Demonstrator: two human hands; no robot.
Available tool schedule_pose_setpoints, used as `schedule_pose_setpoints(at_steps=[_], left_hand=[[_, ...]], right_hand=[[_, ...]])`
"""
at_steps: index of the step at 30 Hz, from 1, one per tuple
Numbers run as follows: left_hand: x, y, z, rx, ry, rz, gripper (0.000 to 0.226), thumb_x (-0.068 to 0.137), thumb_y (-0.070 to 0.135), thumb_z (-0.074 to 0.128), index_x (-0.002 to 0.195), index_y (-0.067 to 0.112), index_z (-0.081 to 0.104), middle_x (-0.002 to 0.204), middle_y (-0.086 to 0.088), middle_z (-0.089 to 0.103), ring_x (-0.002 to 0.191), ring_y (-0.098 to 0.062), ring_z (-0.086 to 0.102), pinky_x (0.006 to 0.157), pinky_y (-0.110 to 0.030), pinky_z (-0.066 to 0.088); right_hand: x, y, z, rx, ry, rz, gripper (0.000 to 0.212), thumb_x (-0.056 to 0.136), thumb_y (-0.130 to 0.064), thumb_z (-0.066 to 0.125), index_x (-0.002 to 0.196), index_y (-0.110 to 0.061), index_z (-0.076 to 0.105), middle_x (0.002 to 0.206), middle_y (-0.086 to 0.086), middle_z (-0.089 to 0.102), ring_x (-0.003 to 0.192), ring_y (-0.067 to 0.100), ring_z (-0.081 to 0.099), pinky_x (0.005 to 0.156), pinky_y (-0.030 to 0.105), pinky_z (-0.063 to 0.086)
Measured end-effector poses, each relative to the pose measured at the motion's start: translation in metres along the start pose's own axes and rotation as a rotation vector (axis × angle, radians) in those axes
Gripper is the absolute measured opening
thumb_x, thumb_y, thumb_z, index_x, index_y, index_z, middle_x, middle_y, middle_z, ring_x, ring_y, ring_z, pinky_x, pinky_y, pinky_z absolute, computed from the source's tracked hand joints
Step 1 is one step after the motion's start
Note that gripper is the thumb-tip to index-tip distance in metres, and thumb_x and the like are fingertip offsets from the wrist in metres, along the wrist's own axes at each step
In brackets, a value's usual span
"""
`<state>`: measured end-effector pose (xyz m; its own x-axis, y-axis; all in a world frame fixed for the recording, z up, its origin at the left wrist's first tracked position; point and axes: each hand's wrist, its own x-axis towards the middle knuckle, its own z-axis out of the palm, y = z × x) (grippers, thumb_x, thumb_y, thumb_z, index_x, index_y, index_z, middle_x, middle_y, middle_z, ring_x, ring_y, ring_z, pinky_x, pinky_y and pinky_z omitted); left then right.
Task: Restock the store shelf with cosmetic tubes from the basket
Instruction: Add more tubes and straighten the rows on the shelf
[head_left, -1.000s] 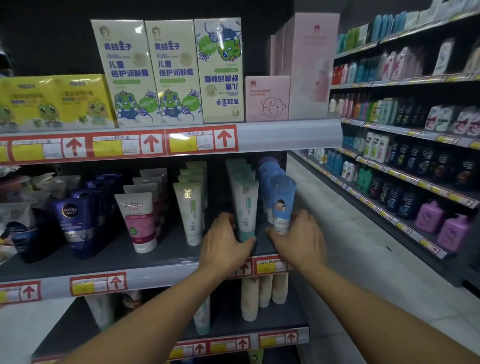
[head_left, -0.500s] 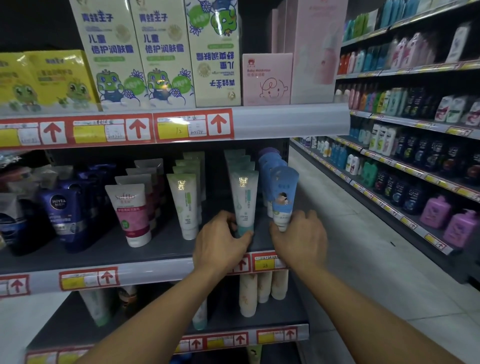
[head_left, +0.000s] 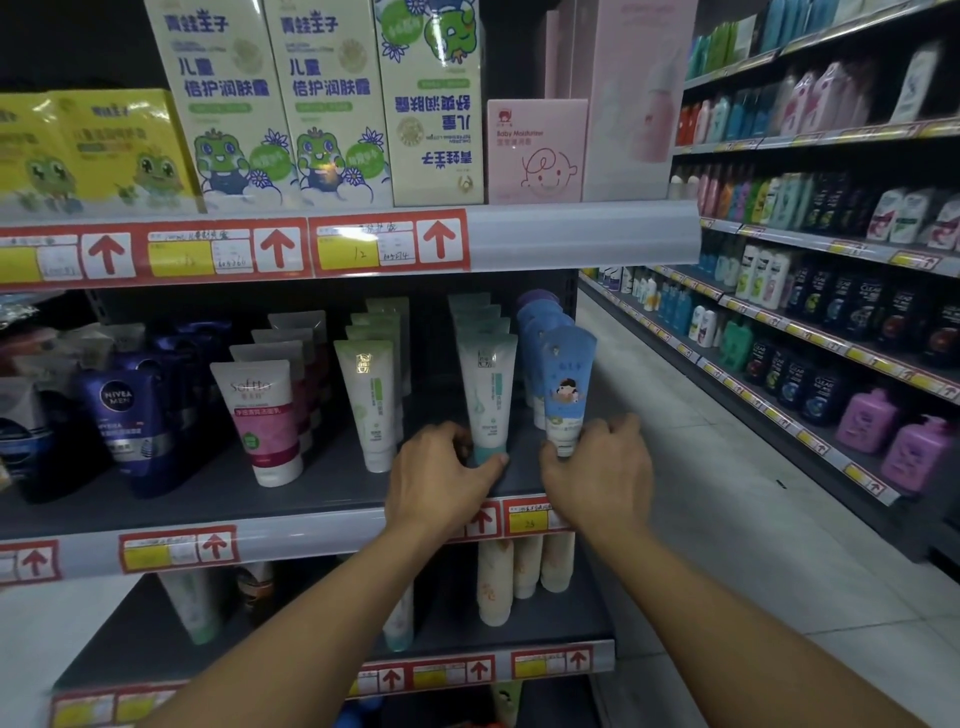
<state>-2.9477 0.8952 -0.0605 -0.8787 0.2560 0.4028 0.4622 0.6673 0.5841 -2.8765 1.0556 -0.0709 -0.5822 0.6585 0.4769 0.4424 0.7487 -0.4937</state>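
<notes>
- Left hand (head_left: 441, 478) fingers pinch the teal cap of the white-green tube (head_left: 487, 395), standing upright at the shelf (head_left: 291, 530) front.
- Right hand (head_left: 597, 473) fingers grip the blue tube (head_left: 566, 389) base, upright, just beside.
- Basket not visible.

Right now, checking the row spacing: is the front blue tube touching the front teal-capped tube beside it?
Apart. The head view shows dark shelf between the blue tube and the teal-capped tube along their whole visible length.

Dim aisle — label glare, warped edges
</notes>
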Motion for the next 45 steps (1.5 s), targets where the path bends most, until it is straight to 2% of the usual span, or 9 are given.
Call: schedule_pose_setpoints(at_steps=[6, 21, 26, 32, 37, 40, 45], left_hand=[[0.001, -0.001, 0.001, 0.010, 0.000, -0.010, 0.045, 0.078, 0.066, 0.078, 0.100, 0.027, 0.070, 0.095, 0.009, 0.068, 0.083, -0.008, 0.065, 0.070, -0.032, 0.059], [0.001, -0.001, 0.002, -0.001, 0.007, -0.038, 0.046, 0.078, 0.064, 0.079, 0.101, 0.026, 0.070, 0.095, 0.009, 0.070, 0.082, -0.008, 0.066, 0.063, -0.025, 0.051], [0.000, -0.002, 0.001, -0.016, 0.013, -0.040, 0.046, 0.078, 0.063, 0.080, 0.103, 0.025, 0.072, 0.097, 0.008, 0.071, 0.085, -0.009, 0.066, 0.065, -0.025, 0.051], [0.001, -0.002, 0.002, -0.016, 0.020, -0.044, 0.049, 0.077, 0.065, 0.080, 0.104, 0.025, 0.071, 0.098, 0.009, 0.071, 0.086, -0.009, 0.067, 0.073, -0.033, 0.060], [0.000, -0.004, 0.003, -0.003, 0.023, -0.028, 0.054, 0.076, 0.067, 0.080, 0.107, 0.023, 0.072, 0.100, 0.008, 0.071, 0.088, -0.009, 0.066, 0.071, -0.029, 0.057], [-0.001, -0.006, 0.000, -0.004, 0.032, -0.011, 0.058, 0.074, 0.068, 0.080, 0.108, 0.022, 0.071, 0.102, 0.006, 0.069, 0.088, -0.009, 0.064, 0.069, -0.024, 0.049], [-0.009, -0.006, -0.008, -0.028, 0.009, 0.023, 0.051, 0.079, 0.063, 0.080, 0.107, 0.022, 0.068, 0.102, 0.006, 0.063, 0.087, -0.008, 0.061, 0.066, -0.019, 0.044]], right_hand=[[0.000, -0.003, 0.000, -0.038, -0.012, -0.010, 0.048, 0.090, -0.055, 0.066, 0.115, -0.014, 0.066, 0.108, 0.005, 0.051, 0.091, 0.020, 0.058, 0.080, 0.036, 0.054], [0.001, -0.003, 0.002, -0.041, -0.017, 0.027, 0.047, 0.090, -0.054, 0.066, 0.116, -0.015, 0.067, 0.113, 0.006, 0.052, 0.095, 0.022, 0.059, 0.082, 0.038, 0.054], [0.001, -0.002, 0.003, -0.045, -0.024, 0.020, 0.046, 0.090, -0.054, 0.065, 0.114, -0.015, 0.068, 0.112, 0.005, 0.051, 0.095, 0.022, 0.058, 0.080, 0.036, 0.053], [0.001, -0.001, 0.004, -0.054, -0.018, 0.023, 0.047, 0.089, -0.055, 0.066, 0.115, -0.016, 0.068, 0.113, 0.005, 0.051, 0.096, 0.022, 0.058, 0.079, 0.034, 0.050], [0.000, 0.001, 0.006, -0.012, -0.011, 0.027, 0.051, 0.086, -0.057, 0.070, 0.116, -0.016, 0.065, 0.116, 0.005, 0.049, 0.097, 0.020, 0.058, 0.076, 0.033, 0.051], [-0.001, 0.001, 0.005, 0.007, -0.005, 0.021, 0.051, 0.087, -0.055, 0.070, 0.116, -0.014, 0.063, 0.120, 0.005, 0.047, 0.096, 0.020, 0.059, 0.073, 0.032, 0.052], [-0.005, 0.004, 0.001, 0.029, 0.027, 0.005, 0.041, 0.095, -0.047, 0.062, 0.115, -0.011, 0.062, 0.117, 0.006, 0.046, 0.082, 0.015, 0.048, 0.066, 0.031, 0.045]])
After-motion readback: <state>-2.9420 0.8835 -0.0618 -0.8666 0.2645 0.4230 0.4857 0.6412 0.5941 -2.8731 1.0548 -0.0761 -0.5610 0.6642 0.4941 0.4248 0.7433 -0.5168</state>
